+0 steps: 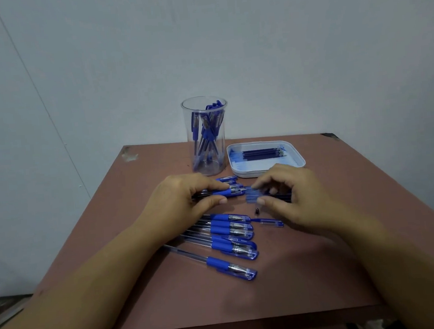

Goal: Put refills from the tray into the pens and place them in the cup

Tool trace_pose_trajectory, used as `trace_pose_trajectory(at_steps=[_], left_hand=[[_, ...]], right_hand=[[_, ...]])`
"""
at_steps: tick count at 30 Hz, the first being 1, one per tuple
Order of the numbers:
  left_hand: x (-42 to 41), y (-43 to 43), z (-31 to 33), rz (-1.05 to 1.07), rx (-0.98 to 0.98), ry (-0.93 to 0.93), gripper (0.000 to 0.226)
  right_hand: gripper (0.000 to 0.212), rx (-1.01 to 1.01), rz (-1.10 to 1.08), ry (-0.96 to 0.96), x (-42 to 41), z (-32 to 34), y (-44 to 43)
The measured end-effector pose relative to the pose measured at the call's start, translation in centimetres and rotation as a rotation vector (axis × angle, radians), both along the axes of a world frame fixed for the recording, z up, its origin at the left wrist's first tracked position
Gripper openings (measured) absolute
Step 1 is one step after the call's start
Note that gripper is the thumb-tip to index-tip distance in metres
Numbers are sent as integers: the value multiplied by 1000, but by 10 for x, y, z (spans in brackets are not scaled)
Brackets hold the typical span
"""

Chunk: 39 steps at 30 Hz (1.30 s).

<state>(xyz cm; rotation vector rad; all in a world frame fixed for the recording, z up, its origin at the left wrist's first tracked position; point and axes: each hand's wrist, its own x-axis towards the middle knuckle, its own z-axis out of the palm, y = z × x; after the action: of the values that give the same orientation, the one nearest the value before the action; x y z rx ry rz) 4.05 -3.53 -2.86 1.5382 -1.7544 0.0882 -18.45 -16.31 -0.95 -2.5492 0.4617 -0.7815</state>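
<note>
My left hand (pixel 184 197) grips a blue pen (pixel 232 190) that lies level above the table, its tip end pointing right. My right hand (pixel 289 194) pinches a bundle of blue refills (pixel 252 195) between thumb and fingers, right next to that pen's tip. A clear cup (pixel 206 139) behind my left hand holds several assembled blue pens. The white tray (pixel 296 157) behind my right hand holds several dark blue refills (pixel 262 153). Several more blue pens (pixel 230 238) lie in a row on the table below my hands.
A small dark pen tip (pixel 257 210) and a loose clear pen part (pixel 268 222) lie on the brown table (pixel 312 274) between the pen row and my right hand. A pale wall stands close behind the table.
</note>
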Motion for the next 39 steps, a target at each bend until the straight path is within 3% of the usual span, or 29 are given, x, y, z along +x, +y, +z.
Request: trace_pose_trajectory(at_steps=[4, 8, 15, 27, 33, 39], left_hand=[[-3, 0, 0, -26, -3, 17, 36], [-5, 0, 0, -42, -4, 30, 35], [-3, 1, 2, -20, -3, 8, 38], [-4, 1, 1, -19, -3, -2, 39], [-6, -1, 0, -16, 11, 8, 37], [-4, 0, 0, -12, 23, -6, 40]], right_hand=[[24, 51, 2, -131, 11, -7, 4], [16, 90, 73, -132, 16, -10, 6], [16, 141, -29, -123, -1, -3, -7], [14, 206, -15, -116, 0, -3, -6], [16, 163, 63, -111, 10, -4, 2], [18, 107, -6, -127, 2, -4, -7]])
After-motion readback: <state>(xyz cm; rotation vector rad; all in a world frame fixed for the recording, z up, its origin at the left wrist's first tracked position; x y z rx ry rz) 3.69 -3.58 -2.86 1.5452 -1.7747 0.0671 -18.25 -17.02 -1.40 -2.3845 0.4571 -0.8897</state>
